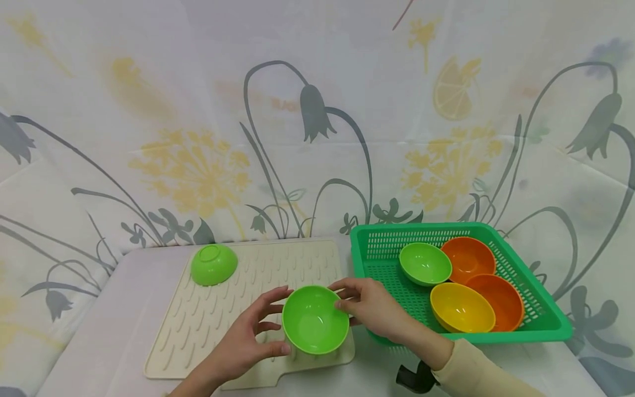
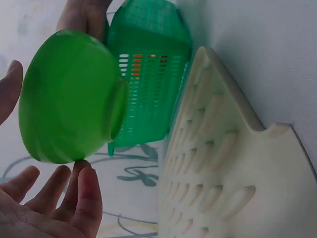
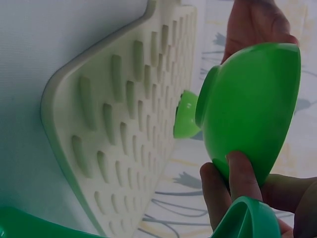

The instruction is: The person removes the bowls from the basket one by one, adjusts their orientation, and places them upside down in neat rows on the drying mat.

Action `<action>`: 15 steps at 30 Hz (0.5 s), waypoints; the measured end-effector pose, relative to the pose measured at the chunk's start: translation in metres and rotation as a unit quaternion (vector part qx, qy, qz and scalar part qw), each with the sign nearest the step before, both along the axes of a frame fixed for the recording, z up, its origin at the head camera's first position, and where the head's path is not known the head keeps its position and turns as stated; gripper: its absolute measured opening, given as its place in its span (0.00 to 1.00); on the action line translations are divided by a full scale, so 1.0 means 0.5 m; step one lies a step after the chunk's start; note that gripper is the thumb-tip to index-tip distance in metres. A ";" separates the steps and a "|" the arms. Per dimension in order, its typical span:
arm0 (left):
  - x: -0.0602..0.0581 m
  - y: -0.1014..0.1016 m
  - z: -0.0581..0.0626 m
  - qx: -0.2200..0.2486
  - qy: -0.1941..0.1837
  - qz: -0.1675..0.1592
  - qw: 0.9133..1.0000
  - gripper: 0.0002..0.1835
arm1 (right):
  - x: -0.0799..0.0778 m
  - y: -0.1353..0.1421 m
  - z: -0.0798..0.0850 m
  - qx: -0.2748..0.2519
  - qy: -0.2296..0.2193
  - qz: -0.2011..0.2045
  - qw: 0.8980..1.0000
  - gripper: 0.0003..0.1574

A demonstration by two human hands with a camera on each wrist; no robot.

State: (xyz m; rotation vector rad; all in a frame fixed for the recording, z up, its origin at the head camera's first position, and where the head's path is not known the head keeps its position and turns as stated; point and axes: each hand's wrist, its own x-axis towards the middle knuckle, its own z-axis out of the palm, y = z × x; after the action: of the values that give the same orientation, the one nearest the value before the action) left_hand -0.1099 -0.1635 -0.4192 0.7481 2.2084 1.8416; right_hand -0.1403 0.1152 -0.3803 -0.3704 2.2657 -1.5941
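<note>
A light green bowl [image 1: 316,320] is held up over the front right part of the cream drying mat [image 1: 233,314], its inside facing the head camera. My right hand [image 1: 373,309] pinches its right rim, thumb inside and fingers against the outer wall [image 3: 247,114]. On the other side my left hand [image 1: 248,336] has its fingers spread round the bowl. In the left wrist view the left fingertips [image 2: 81,166] are right at the bowl's wall, and the thumb stands apart from it. A second green bowl [image 1: 213,266] lies upside down on the mat's back left corner.
To the right stands a green plastic basket [image 1: 541,306] holding a green bowl [image 1: 425,263], a yellow bowl [image 1: 462,309] and two orange bowls [image 1: 468,258]. Its near left wall is close to my right hand. A flower-patterned cloth [image 1: 317,165] hangs behind.
</note>
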 end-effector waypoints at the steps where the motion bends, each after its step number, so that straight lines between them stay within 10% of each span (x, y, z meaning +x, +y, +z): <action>1: 0.002 0.002 0.000 -0.004 0.004 0.003 1.000 0.43 | 0.000 0.000 0.000 0.000 0.001 0.000 1.000 0.20; 15: 0.003 0.017 -0.003 -0.035 0.007 0.021 0.999 0.45 | 0.006 0.000 0.005 -0.009 0.004 -0.006 1.000 0.21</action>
State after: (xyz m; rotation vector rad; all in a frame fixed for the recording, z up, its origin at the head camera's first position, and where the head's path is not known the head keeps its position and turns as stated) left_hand -0.1084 -0.1551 -0.4205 0.7092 2.3010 1.7715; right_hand -0.1374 0.1150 -0.3778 -0.3680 2.2655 -1.6219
